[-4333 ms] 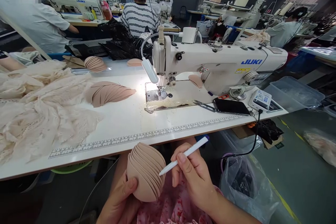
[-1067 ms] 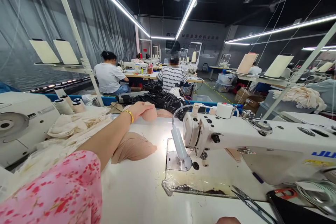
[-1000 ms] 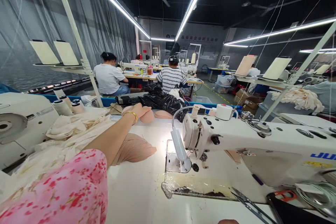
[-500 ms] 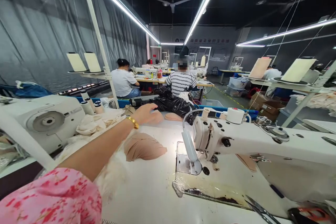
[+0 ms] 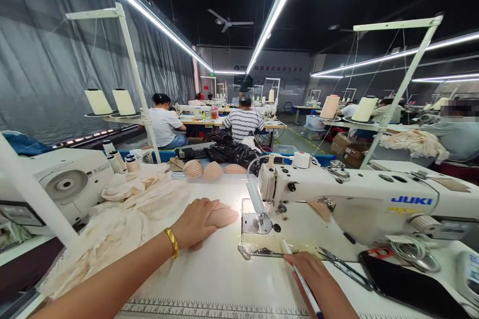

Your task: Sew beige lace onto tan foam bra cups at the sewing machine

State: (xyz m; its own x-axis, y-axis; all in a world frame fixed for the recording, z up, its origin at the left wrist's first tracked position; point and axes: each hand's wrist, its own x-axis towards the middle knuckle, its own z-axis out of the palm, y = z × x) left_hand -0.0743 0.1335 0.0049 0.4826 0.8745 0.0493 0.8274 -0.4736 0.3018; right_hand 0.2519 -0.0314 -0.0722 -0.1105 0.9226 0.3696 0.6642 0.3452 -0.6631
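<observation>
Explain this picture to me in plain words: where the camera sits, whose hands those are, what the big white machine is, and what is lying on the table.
The camera sits on a person's head and looks forward and down over their own work table, so the two arms reaching in from the bottom edge belong to that person.

The left hand, with a gold bangle at the wrist, rests on a stack of beige moulded foam cups lying on the white table. The right hand grips a slim white pen.

The large white machine marked JUKI is an industrial sewing machine with a small lamp lighting the needle area. To the left lies a heap of cream lace fabric. More beige cups sit at the far edge. To the right lie a black phone and thread snips.

Other people sit at similar machines behind.
</observation>
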